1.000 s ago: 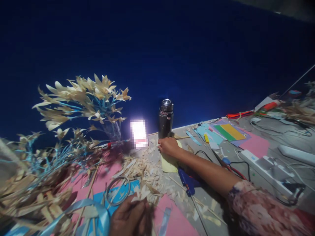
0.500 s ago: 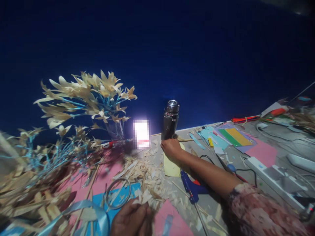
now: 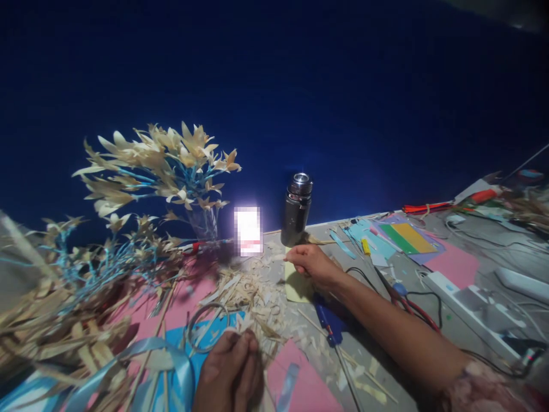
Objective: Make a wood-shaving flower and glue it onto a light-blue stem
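Note:
Low in the view, my left hand point(image 3: 231, 366) is closed, fingers pressed together around pale, petal-like pieces point(image 3: 243, 325) whose tips stick out at the top. My right hand point(image 3: 315, 264) reaches forward over a pale yellow sheet point(image 3: 297, 286). Its thumb and fingers pinch a small pale strip point(image 3: 280, 258). Just behind that hand stands a dark flask point(image 3: 295, 212) with a shiny lid. A blue glue gun point(image 3: 329, 323) lies beneath my right forearm, partly hidden by it. Beside my left hand rests a metal ring point(image 3: 209, 327).
Pale-petalled flowers with blue stems point(image 3: 171, 166) stand in a clear vase at left. Dry husks point(image 3: 38, 320) and a blue ribbon point(image 3: 180, 360) lie below them. Shavings point(image 3: 253, 286) cover the middle. At right are a white power strip point(image 3: 472, 315), cables and coloured sheets point(image 3: 407, 237).
My right hand has moved slightly right and back from the flask's base, and a pale strip now shows at its fingertips. My left hand has risen a little, still closed.

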### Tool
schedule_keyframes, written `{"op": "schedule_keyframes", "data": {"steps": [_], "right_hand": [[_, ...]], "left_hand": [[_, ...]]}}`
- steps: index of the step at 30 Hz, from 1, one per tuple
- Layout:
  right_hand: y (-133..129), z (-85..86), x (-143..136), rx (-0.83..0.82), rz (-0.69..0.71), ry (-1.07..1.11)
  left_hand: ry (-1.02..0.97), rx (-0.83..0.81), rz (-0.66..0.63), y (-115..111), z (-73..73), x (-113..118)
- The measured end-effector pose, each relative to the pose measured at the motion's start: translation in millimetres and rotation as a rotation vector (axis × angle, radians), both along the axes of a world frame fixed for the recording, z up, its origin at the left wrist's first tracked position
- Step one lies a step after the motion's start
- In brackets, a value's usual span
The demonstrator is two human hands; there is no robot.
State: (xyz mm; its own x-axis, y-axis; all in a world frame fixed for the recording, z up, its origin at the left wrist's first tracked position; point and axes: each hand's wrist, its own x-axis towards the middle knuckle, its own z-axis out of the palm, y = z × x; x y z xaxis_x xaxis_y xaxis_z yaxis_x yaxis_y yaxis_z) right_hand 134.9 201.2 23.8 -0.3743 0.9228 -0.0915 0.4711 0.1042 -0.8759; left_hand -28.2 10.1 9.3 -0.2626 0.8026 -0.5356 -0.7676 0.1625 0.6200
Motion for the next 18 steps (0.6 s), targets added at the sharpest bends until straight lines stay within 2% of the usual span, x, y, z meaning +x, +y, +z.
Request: {"op": "schedule_keyframes", "data": {"steps": [3,5,7,9,12,18], "right_hand": [[-46.1,5.8,11.9,-0.126,0.032,0.205],[-74.2,5.9,17.6,-0.282,0.037,0.475],[-97.3,4.6,21.3,-0.375,0.020,0.641],[-115.4,3.2,22.9,-0.379,-0.001,0.657],[-134.5,2.2,22.6,-0.301,-0.014,0.621],[-151.7,-0.1,19.1,-0.208,0.005,0.597]], "left_hand": [[-0.029,0.088,-0.031,0.0,7.1,1.9],[0.000,0.164,-0.055,-1.2,12.6,5.6],[0.033,0.198,-0.070,-3.2,18.0,10.2],[0.063,0.197,-0.062,-5.6,22.5,14.7],[0.112,0.170,-0.027,-8.9,26.5,20.5],[0.103,0.179,-0.007,-13.6,23.3,27.4]]}}
